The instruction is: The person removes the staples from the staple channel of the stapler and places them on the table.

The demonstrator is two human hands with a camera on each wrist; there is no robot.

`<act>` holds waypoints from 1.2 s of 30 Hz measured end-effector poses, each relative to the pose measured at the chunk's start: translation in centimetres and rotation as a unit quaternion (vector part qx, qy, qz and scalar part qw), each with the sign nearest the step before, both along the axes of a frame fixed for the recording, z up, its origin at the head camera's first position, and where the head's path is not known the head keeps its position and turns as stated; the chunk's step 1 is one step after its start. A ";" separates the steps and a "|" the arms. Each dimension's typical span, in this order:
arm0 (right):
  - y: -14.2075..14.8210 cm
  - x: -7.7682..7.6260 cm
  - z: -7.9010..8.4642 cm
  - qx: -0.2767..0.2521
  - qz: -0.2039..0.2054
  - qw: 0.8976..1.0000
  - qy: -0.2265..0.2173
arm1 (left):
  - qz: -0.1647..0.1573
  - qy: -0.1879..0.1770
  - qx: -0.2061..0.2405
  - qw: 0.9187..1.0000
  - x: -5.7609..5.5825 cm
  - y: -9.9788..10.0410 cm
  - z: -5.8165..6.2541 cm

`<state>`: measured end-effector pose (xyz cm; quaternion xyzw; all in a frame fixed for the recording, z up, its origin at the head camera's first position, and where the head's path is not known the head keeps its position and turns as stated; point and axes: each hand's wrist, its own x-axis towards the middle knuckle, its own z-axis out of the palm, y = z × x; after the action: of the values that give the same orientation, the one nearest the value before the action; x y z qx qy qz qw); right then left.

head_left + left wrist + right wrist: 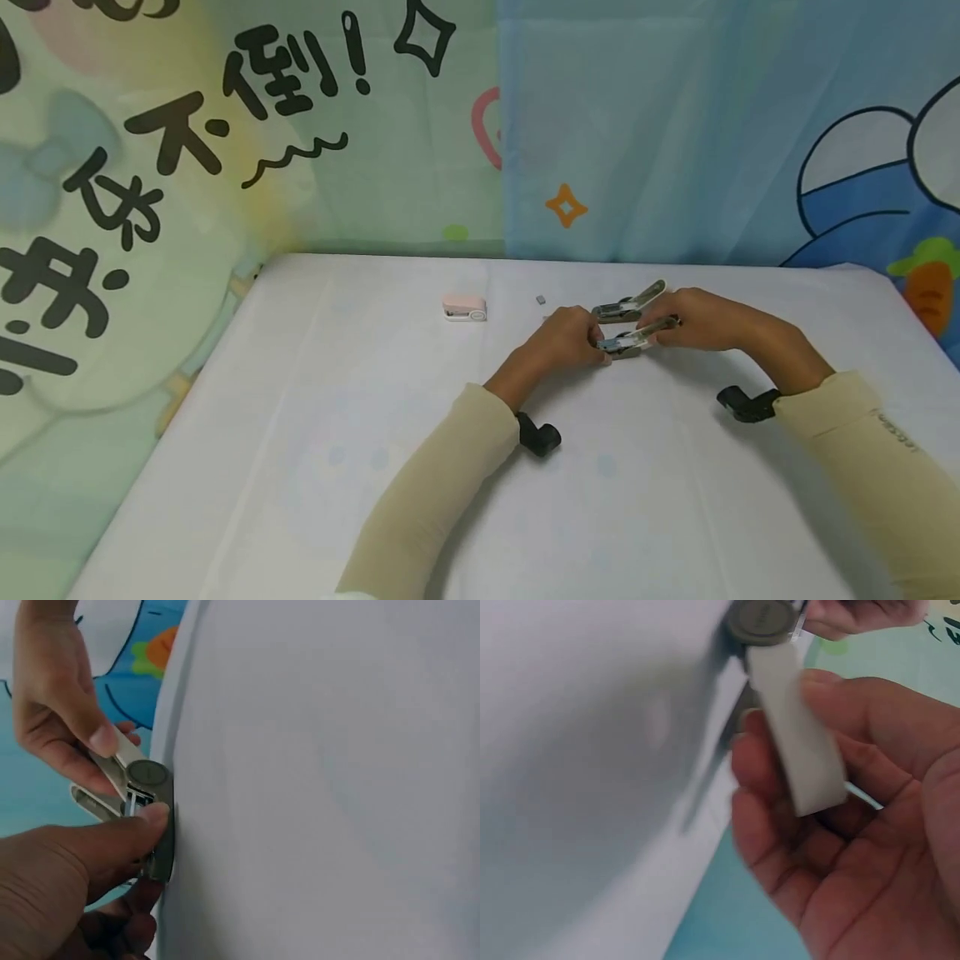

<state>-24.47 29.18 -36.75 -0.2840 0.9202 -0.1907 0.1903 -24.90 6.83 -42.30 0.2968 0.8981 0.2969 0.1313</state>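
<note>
Both hands work on a grey-green stapler [628,340], whose pale arm is tilted up from its body and whose metal inside shows. My left hand [573,335] pinches the body; in the left wrist view its thumb [152,815] presses over the metal part. My right hand [693,319] holds the pale arm [799,731], with thumb and fingers on either side of it. A round dark disc [761,620] marks the hinge. Just behind in the head view is a similar silver-and-green piece [617,312], its raised end close to the right fingers.
A small pink stapler [465,307] stands on the white tabletop [360,467], left of the hands. Between it and the left hand lies a tiny grey block [541,300]. A printed curtain [637,125] hangs behind the table's far edge.
</note>
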 end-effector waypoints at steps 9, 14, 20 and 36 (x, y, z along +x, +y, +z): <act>-1.8 0.0 0.9 0.012 0.002 1.000 0.000 | 0.003 -0.005 -0.005 1.000 0.0 -0.6 -0.3; -2.9 0.7 2.0 -0.033 -0.029 0.997 0.068 | 0.010 -0.019 0.005 1.000 -0.4 -1.3 -0.2; -5.3 1.1 2.6 -0.128 -0.071 0.976 0.163 | 0.037 0.001 0.070 0.997 -1.6 -3.8 1.1; -15.8 -2.0 -1.4 -0.292 -0.035 0.955 0.045 | 0.148 0.101 0.021 0.984 -3.4 -14.0 2.2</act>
<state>-26.47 13.39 -38.13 -0.3027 0.8415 -0.4444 0.0512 -28.31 -7.22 -40.11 0.1916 0.9344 0.3001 -0.0116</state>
